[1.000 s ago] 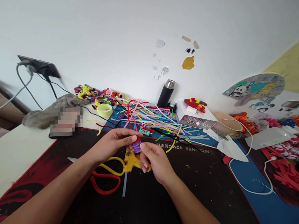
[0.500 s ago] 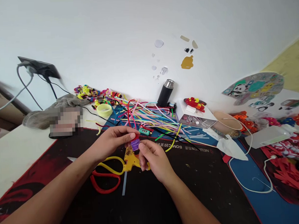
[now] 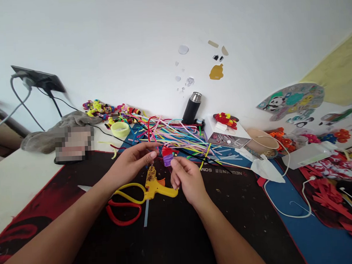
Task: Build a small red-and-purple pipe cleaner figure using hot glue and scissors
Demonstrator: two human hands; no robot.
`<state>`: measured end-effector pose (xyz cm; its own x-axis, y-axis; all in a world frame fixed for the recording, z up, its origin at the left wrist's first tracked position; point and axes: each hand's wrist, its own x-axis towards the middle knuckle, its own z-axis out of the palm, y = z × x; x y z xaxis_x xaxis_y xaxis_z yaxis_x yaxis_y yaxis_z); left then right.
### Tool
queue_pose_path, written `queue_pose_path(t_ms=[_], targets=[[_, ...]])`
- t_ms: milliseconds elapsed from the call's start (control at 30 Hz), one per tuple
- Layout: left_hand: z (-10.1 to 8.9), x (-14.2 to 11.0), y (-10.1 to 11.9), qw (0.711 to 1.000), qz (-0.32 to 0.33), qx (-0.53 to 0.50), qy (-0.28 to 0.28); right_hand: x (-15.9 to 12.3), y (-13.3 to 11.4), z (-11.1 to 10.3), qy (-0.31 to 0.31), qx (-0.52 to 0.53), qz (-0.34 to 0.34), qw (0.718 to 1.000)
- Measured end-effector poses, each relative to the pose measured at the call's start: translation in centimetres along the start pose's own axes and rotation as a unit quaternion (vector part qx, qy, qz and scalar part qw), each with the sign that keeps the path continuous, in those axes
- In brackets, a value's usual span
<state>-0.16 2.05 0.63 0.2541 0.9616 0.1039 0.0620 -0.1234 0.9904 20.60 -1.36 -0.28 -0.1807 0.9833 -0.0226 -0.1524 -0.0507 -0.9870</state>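
A small fuzzy pipe-cleaner piece, purple below and red on top (image 3: 168,159), is pinched between the thumb and fingers of my right hand (image 3: 186,177). Just left of it, my left hand (image 3: 138,160) has thumb and forefinger apart, with no visible object between them. Below both hands a yellow glue gun (image 3: 159,190) lies on the black mat, a pale glue stick (image 3: 146,213) showing at its rear. Scissors with one red and one yellow handle (image 3: 126,221) lie left of the gun, partly covered by my left forearm.
Behind my hands spreads a pile of coloured pipe cleaners (image 3: 176,134). A black flask (image 3: 191,108) and a white box (image 3: 228,133) stand near the wall. A pale yellow bowl (image 3: 120,129) sits at left; a white cable (image 3: 287,220) curves on the right.
My right hand has drawn the purple and red piece slightly right, away from my left hand. My left fingers have come off it and spread. The whole view has shifted slightly.
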Motion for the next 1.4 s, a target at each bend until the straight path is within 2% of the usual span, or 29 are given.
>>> queue_pose_path(t_ms=[133, 233, 367, 433, 533, 667, 867, 1067, 1233, 1400], targets=[[-0.5, 0.2, -0.4, 0.992, 0.036, 0.106, 0.062, 0.9, -0.2, -1.0, 0.105, 0.027, -0.019, 0.994], [-1.0, 0.3, -0.5, 0.981, 0.038, 0.159, 0.108, 0.2, -0.3, -1.7, 0.107, 0.010, -0.001, 0.994], [-1.4, 0.3, -0.2, 0.975, 0.016, 0.171, 0.140, -2.6, -0.3, -3.1, 0.077, -0.042, 0.052, 0.995], [-1.3, 0.3, -0.2, 0.975, 0.023, 0.174, 0.140, -4.2, 0.0, -4.3, 0.083, -0.104, 0.094, 0.987], [-0.9, 0.2, -0.4, 0.975, 0.040, 0.180, 0.124, -6.1, 1.0, -6.4, 0.085, -0.128, 0.126, 0.980], [-0.2, 0.1, -0.9, 0.976, 0.067, 0.185, 0.089, -6.9, 2.4, -8.1, 0.064, -0.158, 0.156, 0.973], [-0.1, 0.3, -1.6, 0.975, 0.074, 0.200, 0.067, -4.8, 3.1, -7.3, 0.024, -0.224, 0.154, 0.962], [-0.1, 0.2, -1.5, 0.972, 0.085, 0.206, 0.070, -3.4, 1.5, -6.4, 0.007, -0.297, 0.166, 0.940], [0.1, 0.0, -1.0, 0.967, 0.107, 0.222, 0.067, -3.4, 0.8, -7.2, 0.019, -0.366, 0.158, 0.917], [0.0, -0.1, -0.7, 0.964, 0.107, 0.235, 0.068, -4.1, 0.3, -7.2, 0.087, -0.410, 0.078, 0.904]])
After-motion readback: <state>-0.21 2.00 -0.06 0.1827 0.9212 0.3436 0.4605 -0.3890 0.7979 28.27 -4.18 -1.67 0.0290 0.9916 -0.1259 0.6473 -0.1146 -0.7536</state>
